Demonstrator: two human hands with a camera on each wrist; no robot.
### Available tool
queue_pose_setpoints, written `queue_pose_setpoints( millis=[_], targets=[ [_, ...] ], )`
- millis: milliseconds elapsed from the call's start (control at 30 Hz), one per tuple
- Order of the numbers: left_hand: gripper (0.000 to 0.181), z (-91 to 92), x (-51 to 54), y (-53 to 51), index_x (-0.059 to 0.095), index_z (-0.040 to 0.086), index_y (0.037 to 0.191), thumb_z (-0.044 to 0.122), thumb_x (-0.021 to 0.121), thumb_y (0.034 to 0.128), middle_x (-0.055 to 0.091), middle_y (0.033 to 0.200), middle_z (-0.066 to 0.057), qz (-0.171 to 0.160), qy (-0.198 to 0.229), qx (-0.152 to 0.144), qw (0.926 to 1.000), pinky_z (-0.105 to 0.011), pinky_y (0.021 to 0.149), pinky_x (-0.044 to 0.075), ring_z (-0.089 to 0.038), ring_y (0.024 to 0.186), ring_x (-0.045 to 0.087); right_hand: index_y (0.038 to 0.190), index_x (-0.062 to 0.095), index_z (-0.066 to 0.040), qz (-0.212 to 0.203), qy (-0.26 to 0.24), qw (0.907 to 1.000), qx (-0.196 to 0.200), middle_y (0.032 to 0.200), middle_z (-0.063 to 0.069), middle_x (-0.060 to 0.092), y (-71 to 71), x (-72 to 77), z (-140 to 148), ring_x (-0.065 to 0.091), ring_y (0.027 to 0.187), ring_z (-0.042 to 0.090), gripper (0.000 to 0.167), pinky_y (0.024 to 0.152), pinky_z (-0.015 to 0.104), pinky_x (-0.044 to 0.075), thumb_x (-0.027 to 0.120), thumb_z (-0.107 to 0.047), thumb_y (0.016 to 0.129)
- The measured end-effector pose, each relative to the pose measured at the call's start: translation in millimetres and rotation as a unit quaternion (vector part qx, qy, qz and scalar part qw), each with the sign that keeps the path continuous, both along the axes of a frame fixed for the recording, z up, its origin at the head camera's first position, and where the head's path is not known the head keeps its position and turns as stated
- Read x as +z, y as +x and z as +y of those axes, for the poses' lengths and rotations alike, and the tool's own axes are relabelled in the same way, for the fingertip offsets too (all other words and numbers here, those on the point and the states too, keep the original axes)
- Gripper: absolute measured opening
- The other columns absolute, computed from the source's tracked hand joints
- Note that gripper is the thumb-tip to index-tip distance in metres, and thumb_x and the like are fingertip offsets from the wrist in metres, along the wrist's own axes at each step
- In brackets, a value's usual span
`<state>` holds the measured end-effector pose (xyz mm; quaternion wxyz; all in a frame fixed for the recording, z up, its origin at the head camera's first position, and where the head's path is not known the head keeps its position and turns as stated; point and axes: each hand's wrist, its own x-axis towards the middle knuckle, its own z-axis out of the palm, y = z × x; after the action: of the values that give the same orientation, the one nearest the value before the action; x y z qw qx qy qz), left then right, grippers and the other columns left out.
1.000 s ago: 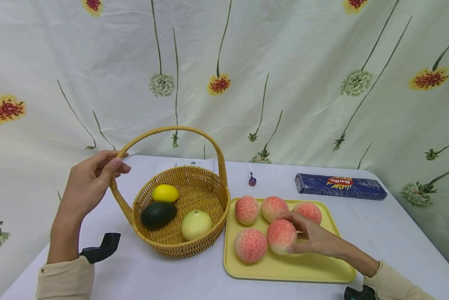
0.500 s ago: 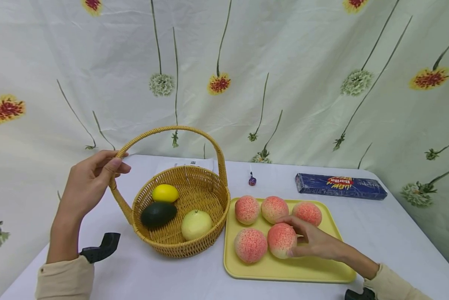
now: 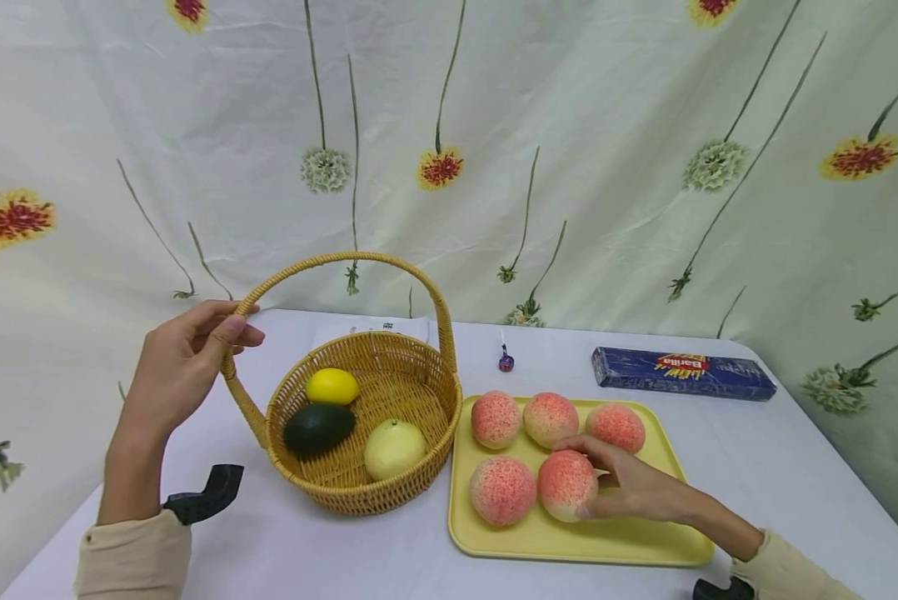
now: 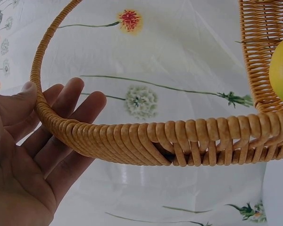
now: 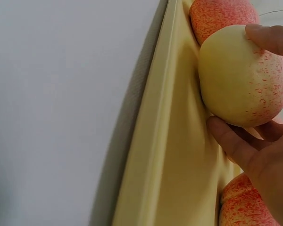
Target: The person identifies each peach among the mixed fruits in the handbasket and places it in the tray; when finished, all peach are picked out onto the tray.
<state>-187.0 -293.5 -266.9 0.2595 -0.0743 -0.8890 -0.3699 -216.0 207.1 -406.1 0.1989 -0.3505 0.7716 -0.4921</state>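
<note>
My left hand [image 3: 182,362] pinches the left side of the arched handle of a wicker basket [image 3: 374,500]; in the left wrist view the thumb and fingers lie around the wrapped handle [image 4: 45,113]. Inside the basket sit a yellow lemon [image 3: 331,387], a dark green avocado [image 3: 318,430] and a pale green round fruit [image 3: 394,450]. My right hand [image 3: 629,483] holds a pink-speckled peach [image 3: 566,485] at the front of a yellow tray [image 3: 569,550]. In the right wrist view, thumb and fingers grip opposite sides of the peach [image 5: 238,77]. Several other peaches [image 3: 502,492] lie on the tray.
Behind the tray lies a blue Barilla box [image 3: 681,373]. A small wrapped lollipop [image 3: 506,360] is near the back of the white table [image 3: 329,558]. A printed paper [image 3: 411,327] lies behind the basket, and a flowered cloth [image 3: 606,108] hangs at the back.
My right hand and the peach in it have moved slightly down towards the tray. The left hand keeps its hold on the basket handle without visible movement.
</note>
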Motion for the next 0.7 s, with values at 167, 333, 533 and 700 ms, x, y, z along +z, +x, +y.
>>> queue_pose_setpoints(
  millis=[167, 333, 533, 700],
  targets=[
    [0.030, -0.1, -0.6, -0.5, 0.061, 0.008, 0.120, 0.027, 0.051, 0.0996, 0.071, 0.089, -0.001, -0.001, -0.002, 0.002, 1.0000, -0.011, 0.065, 0.049, 0.007, 0.079, 0.059, 0.139, 0.040, -0.003, 0.010, 0.021, 0.9997, -0.004, 0.132, 0.015, 0.049, 1.3, 2.0, 1.8, 0.054, 0.112, 0.011, 0.065, 0.089, 0.030, 0.049, 0.070, -0.014, 0.083],
    [0.030, -0.2, -0.7, -0.7, 0.061, 0.008, 0.120, 0.027, 0.050, 0.0999, 0.071, 0.091, -0.005, -0.004, -0.004, 0.004, 1.0000, -0.011, 0.066, 0.049, 0.008, 0.079, 0.059, 0.140, 0.041, -0.005, 0.024, 0.031, 0.9992, -0.004, 0.131, 0.013, 0.050, 1.3, 1.9, 2.2, 0.055, 0.110, 0.011, 0.065, 0.088, 0.030, 0.050, 0.070, -0.016, 0.082],
    [0.030, 0.0, -0.8, -0.6, 0.061, 0.008, 0.121, 0.027, 0.051, 0.0997, 0.071, 0.089, -0.001, -0.002, -0.003, 0.004, 1.0000, -0.011, 0.065, 0.049, 0.008, 0.079, 0.059, 0.140, 0.042, -0.006, 0.040, 0.044, 0.9982, -0.008, 0.130, 0.011, 0.051, 3.7, 2.8, 1.7, 0.054, 0.108, 0.008, 0.066, 0.086, 0.028, 0.049, 0.071, -0.017, 0.082],
    [0.031, 0.9, -0.7, -0.3, 0.061, 0.007, 0.121, 0.027, 0.051, 0.0997, 0.071, 0.089, -0.003, -0.001, -0.003, 0.002, 1.0000, -0.011, 0.066, 0.049, 0.009, 0.079, 0.059, 0.141, 0.043, -0.009, 0.046, 0.053, 0.9974, -0.013, 0.133, 0.011, 0.050, 5.2, 4.8, 3.9, 0.053, 0.109, 0.007, 0.065, 0.086, 0.028, 0.049, 0.071, -0.018, 0.083]
  ],
)
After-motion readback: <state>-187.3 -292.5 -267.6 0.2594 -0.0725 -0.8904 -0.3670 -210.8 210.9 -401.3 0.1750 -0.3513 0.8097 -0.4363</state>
